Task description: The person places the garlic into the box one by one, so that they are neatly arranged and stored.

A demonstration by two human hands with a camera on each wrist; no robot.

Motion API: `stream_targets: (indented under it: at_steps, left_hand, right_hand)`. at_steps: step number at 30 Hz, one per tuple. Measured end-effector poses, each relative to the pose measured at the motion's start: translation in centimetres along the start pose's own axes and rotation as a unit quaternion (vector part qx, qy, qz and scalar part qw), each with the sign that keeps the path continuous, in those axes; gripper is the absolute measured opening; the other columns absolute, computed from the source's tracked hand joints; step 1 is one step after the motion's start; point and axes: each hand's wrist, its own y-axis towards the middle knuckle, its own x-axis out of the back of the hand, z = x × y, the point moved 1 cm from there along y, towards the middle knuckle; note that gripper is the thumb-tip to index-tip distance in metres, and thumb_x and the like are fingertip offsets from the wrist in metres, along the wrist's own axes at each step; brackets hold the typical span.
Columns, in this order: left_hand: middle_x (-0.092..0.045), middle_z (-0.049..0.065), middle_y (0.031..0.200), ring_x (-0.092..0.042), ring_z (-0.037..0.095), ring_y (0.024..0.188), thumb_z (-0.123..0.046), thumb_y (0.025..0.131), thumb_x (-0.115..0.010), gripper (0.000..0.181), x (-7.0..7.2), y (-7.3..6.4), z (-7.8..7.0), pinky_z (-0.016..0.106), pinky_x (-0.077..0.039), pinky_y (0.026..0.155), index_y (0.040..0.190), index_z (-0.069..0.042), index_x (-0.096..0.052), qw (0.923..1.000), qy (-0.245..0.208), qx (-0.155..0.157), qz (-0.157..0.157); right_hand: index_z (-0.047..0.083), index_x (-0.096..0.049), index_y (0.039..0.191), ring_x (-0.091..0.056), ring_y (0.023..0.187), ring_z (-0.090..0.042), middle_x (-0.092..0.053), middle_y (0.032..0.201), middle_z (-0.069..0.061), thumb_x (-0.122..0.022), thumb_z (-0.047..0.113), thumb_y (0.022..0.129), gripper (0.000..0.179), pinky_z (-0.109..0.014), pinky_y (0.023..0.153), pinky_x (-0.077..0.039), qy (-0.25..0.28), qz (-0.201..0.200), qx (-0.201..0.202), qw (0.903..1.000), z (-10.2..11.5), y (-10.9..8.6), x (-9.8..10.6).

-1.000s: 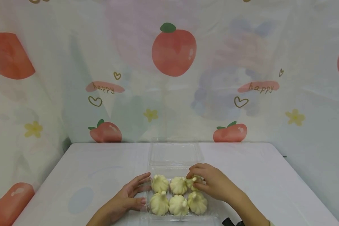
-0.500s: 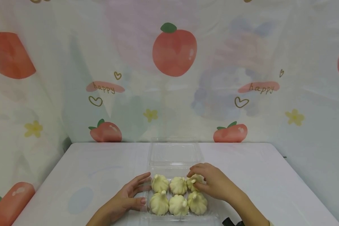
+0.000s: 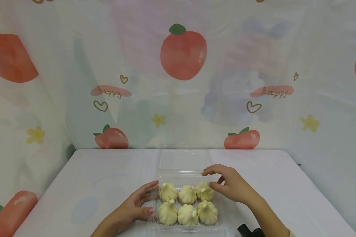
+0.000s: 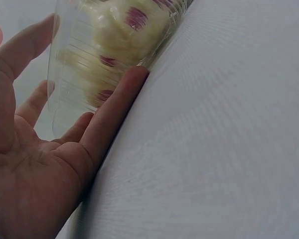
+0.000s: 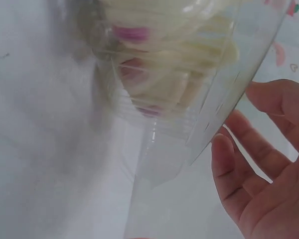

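A clear plastic clamshell box (image 3: 190,228) holds several pale garlic bulbs, among them the back-right bulb (image 3: 204,193), in two rows with stems upward. Its lid (image 3: 184,161) lies folded back. My left hand (image 3: 134,204) rests against the box's left side, fingers spread and fairly straight; in the left wrist view the fingertips touch the clear wall (image 4: 65,107). Just above the back-right bulb hovers my right hand (image 3: 232,185), loosely bent and holding nothing. From the right wrist view, purple patches show low on the bulbs (image 5: 174,84) through the wall.
A white cloth covers the table (image 3: 270,171), and a printed curtain (image 3: 184,112) hangs behind its far edge. Under my right forearm, near the front, lies a black object (image 3: 249,231), only partly in view.
My right hand has let go of the back-right garlic bulb and risen up and to the right. That bulb sits in the box. The left hand has stayed in place.
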Motion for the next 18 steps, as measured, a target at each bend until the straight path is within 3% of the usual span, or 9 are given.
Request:
stream_targets:
  at_steps: [5,10,13,18]
  left_hand:
    - [-0.015,0.015,0.165,-0.034,0.030,0.143,-0.016,0.096,-0.065,0.076,0.0,0.0,0.0,0.050,-0.054,0.090,0.159,-0.024,-0.023,1.0000,-0.001,0.002,-0.001]
    - [-0.015,0.014,0.165,-0.034,0.030,0.143,-0.017,0.096,-0.065,0.076,0.0,0.0,0.1,0.049,-0.054,0.089,0.159,-0.023,-0.024,1.0000,0.001,0.000,-0.002]
    - [-0.015,0.015,0.165,-0.034,0.030,0.143,-0.016,0.096,-0.066,0.076,0.0,0.1,0.1,0.049,-0.054,0.089,0.159,-0.023,-0.023,1.0000,0.003,-0.004,-0.001]
    - [-0.015,0.015,0.165,-0.035,0.029,0.143,-0.016,0.096,-0.066,0.077,0.1,0.1,0.1,0.049,-0.054,0.089,0.159,-0.023,-0.023,1.0000,0.002,-0.003,0.000]
  right_hand:
    - [0.021,-0.067,0.119,-0.063,0.107,-0.013,-0.069,0.121,0.004,-0.072,0.011,0.091,0.029,-0.029,0.077,-0.056,0.022,-0.045,-0.038,0.9980,-1.0,-0.1,0.1]
    - [0.023,-0.064,0.125,-0.062,0.116,-0.027,-0.066,0.127,0.000,-0.072,0.019,0.093,0.034,-0.030,0.085,-0.054,0.084,-0.070,-0.124,0.9862,-2.0,0.0,0.3]
    - [0.015,-0.058,0.134,-0.059,0.121,-0.037,-0.061,0.133,-0.011,-0.069,0.021,0.095,0.041,-0.030,0.086,-0.054,0.146,-0.079,-0.162,0.9727,-2.6,0.1,0.3]
    - [0.010,-0.043,0.147,-0.051,0.129,-0.041,-0.046,0.146,-0.023,-0.065,0.024,0.098,0.055,-0.031,0.088,-0.055,0.248,-0.085,-0.227,0.9379,-3.7,0.2,0.1]
